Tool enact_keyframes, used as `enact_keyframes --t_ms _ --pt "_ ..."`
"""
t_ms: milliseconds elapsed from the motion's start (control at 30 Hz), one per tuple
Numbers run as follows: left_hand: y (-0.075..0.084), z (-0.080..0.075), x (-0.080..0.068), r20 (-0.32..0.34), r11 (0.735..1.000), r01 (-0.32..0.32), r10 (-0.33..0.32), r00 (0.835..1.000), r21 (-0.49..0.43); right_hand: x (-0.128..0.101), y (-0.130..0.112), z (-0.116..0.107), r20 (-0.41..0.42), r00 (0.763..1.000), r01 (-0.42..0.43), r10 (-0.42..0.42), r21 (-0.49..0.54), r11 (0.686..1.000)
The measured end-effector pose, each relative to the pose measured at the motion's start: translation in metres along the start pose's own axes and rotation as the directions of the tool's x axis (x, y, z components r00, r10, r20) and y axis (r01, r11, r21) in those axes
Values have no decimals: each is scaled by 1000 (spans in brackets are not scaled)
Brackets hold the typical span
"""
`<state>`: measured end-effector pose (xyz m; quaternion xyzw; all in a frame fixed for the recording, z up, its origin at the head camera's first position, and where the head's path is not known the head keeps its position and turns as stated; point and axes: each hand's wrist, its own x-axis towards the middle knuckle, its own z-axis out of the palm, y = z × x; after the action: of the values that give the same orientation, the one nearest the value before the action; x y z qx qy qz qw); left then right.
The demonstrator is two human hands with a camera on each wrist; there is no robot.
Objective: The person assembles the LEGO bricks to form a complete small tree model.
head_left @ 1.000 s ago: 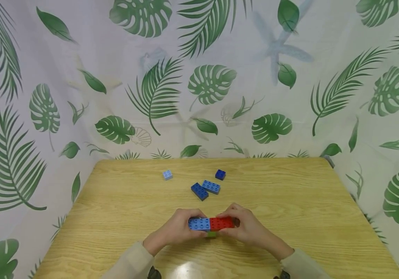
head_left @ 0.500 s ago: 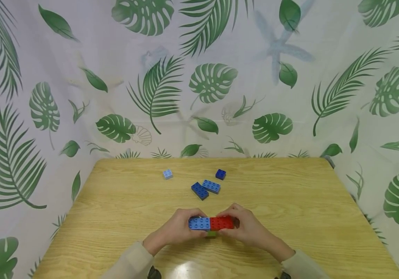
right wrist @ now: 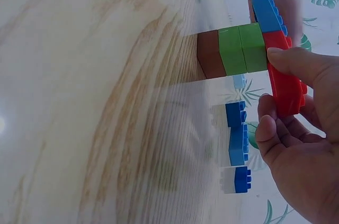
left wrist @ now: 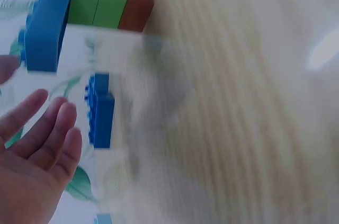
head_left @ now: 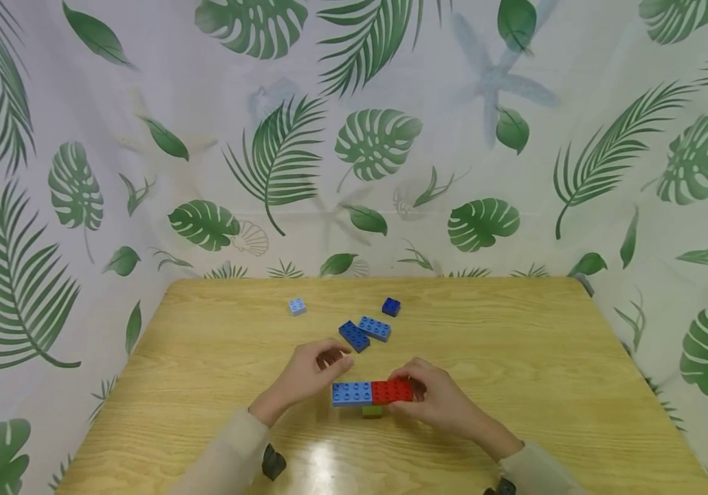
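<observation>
1. left hand (head_left: 304,375): fingers loosely parted, just beside the blue brick (head_left: 352,392).
2. right hand (head_left: 439,400): pinches the red brick (head_left: 392,391).
3. both top one stack (head_left: 372,412), well inside the table (head_left: 546,357)'s left and right edges: two green bricks (right wrist: 251,48), one brown brick (right wrist: 211,54).
4. toward the far edge: four loose bricks (head_left: 375,328).

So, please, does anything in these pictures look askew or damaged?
Nothing stands out as damaged or askew; the top light blue brick and red brick simply overhang the green and brown column on opposite sides.
</observation>
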<state>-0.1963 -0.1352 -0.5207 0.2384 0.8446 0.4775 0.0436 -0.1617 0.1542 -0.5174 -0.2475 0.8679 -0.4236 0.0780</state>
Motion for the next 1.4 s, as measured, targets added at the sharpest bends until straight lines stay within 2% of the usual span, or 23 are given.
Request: enact_keyframes --t_ms 100,200,300,467,633,767,1000,1400 --pt "-9 -8 12 -97 998 38 -33 995 53 0 1 0 5 1000 -2 2 -3 1000" --pt "-16 -12 22 -124 993 90 -81 989 76 0 1 1 4 1000 5 -5 -1 1000" --pt "-23 -13 30 -112 988 126 -116 987 86 0 1 1 2 1000 18 -18 1 1000" --pt "-31 -9 41 -71 985 132 -125 990 107 1 1 1 -2 1000 19 -19 -2 1000" --pt "-31 -3 48 -31 978 143 -140 990 152 0 1 1 1 1000 11 -11 0 1000" --pt "-32 0 51 -5 969 154 -156 988 195 0 1 1 -1 1000 19 -19 5 1000" --pt "-34 1 54 3 950 170 -176 984 262 0 0 1 10 1000 18 -18 11 1000" --pt "-34 1 57 20 951 164 -175 984 261 1 -1 -1 6 1000 19 -19 -5 1000"
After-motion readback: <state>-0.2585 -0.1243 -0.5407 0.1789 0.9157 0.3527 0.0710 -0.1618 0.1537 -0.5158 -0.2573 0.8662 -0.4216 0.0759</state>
